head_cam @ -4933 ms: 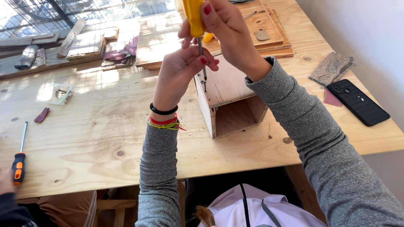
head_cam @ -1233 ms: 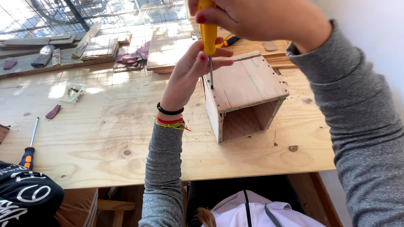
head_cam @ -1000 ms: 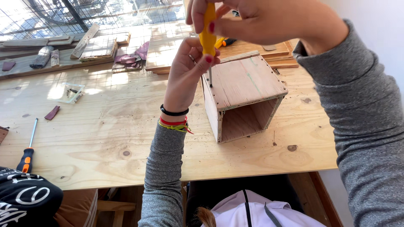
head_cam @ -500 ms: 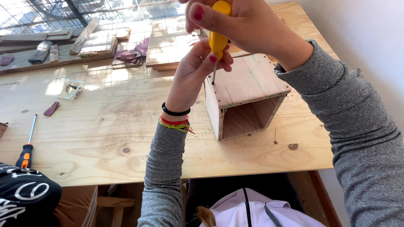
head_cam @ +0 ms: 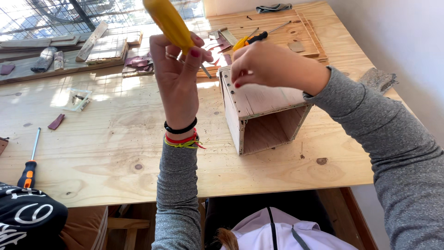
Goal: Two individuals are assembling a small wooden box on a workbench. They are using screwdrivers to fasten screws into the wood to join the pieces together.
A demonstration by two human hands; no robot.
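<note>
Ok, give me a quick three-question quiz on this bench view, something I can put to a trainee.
1. True or false: the left hand holds the yellow-handled screwdriver.
2. Where does the wooden box open? A) up B) toward the person C) away from the person
3. What does the right hand rest on?

Key
1. True; the left hand grips it below the handle, its tip pointing toward the box.
2. B; the hollow side faces the near edge of the plywood table.
3. The box's top panel, fingertips near the corner with the screws.
</note>
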